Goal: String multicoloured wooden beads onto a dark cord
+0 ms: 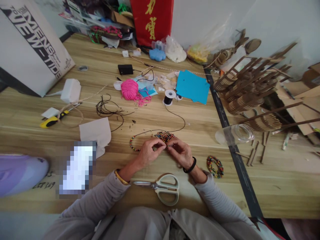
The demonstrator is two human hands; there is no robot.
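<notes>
My left hand point(149, 151) is closed in a pinch, with the strung end of a thin black cord running under it. Colourful small beads point(131, 144) sit on that cord in a curve just left of the hand. Fingertips of my right hand point(182, 151) are pinched against those of the left, around what looks like a tiny bead, mostly hidden. Right behind the fingertips lies a pile of loose multicoloured beads point(165, 136). From the pile's far side the cord point(184, 121) loops back to a white spool of black cord point(169, 97).
Scissors point(168, 189) lie close in front of me. A coiled bead strand point(215, 166) rests at right, near a clear jar point(235, 134). Pink yarn point(129, 89), blue sheets point(193, 86) and cut black cords point(106, 107) lie farther back. A phone point(77, 168) is at left.
</notes>
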